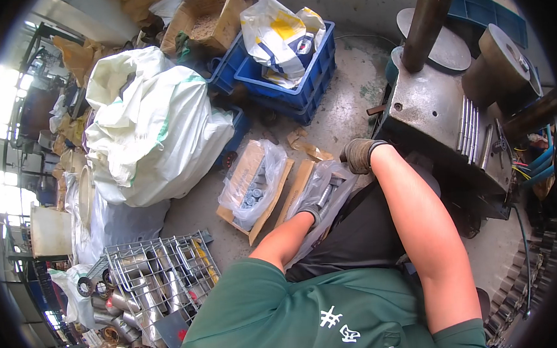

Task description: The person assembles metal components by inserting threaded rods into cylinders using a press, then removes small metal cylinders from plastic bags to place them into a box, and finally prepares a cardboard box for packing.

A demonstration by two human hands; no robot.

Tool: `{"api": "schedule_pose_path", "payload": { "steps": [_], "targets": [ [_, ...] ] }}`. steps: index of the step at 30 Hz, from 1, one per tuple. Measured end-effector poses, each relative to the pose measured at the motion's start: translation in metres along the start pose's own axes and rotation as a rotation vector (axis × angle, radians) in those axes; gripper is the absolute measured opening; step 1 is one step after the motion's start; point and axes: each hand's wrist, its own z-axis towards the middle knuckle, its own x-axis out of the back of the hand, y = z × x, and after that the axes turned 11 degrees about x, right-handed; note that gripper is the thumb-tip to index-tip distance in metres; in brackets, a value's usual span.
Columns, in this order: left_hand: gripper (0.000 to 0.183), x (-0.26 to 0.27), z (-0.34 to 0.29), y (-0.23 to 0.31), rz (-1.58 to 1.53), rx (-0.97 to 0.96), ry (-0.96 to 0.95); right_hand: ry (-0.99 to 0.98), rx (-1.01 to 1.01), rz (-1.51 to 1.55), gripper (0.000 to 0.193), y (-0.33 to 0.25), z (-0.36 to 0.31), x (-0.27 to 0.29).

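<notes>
My left hand (314,212), in a grey glove, reaches down into a cardboard box (297,189) lined with clear plastic. A shiny cylindrical metal part (325,195) lies right at its fingers, which are partly hidden, so its grip does not show. My right hand (358,156), in a brownish worn glove, is at the far right corner of the same box by the edge of the plastic liner (343,174). Its fingers are curled closed, and what they hold is hidden. To the left stands a second cardboard box (227,216) with several grey metal parts (252,196) in a plastic bag.
A steel machine (439,112) with a thick post rises on the right. Blue crates (287,98) and a large white woven sack (156,127) stand beyond the boxes. A wire basket (160,268) sits at the lower left among metal cylinders. Torn cardboard (308,146) lies on the floor.
</notes>
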Motion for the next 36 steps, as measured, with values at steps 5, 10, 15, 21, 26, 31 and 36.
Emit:
{"api": "schedule_pose_path", "payload": {
  "steps": [5,10,15,21,26,31,36],
  "targets": [
    [0.039,-0.01,-0.029,-0.022,0.087,0.013,-0.067,-0.04,0.013,-0.057,0.042,-0.003,-0.001,0.002],
    [0.037,-0.014,-0.053,-0.037,0.135,0.033,-0.12,-0.04,0.008,0.046,0.052,0.01,0.005,-0.011],
    [0.036,-0.007,-0.055,-0.039,0.149,0.013,-0.127,-0.035,-0.015,0.05,0.053,0.003,-0.008,-0.002],
    [0.034,0.004,-0.054,-0.043,0.142,0.004,-0.116,-0.045,-0.031,0.081,0.057,-0.012,-0.007,0.01],
    [0.032,0.021,-0.06,-0.041,0.138,-0.028,-0.106,-0.07,-0.088,0.149,0.061,-0.018,-0.012,0.019],
    [0.03,0.052,-0.085,-0.038,0.108,-0.12,-0.07,-0.023,-0.067,0.078,0.05,-0.01,0.0,0.015],
    [0.03,0.13,-0.137,-0.02,-0.197,-0.126,-0.025,0.018,-0.058,0.092,0.046,-0.012,-0.004,0.015]
  ]
}}
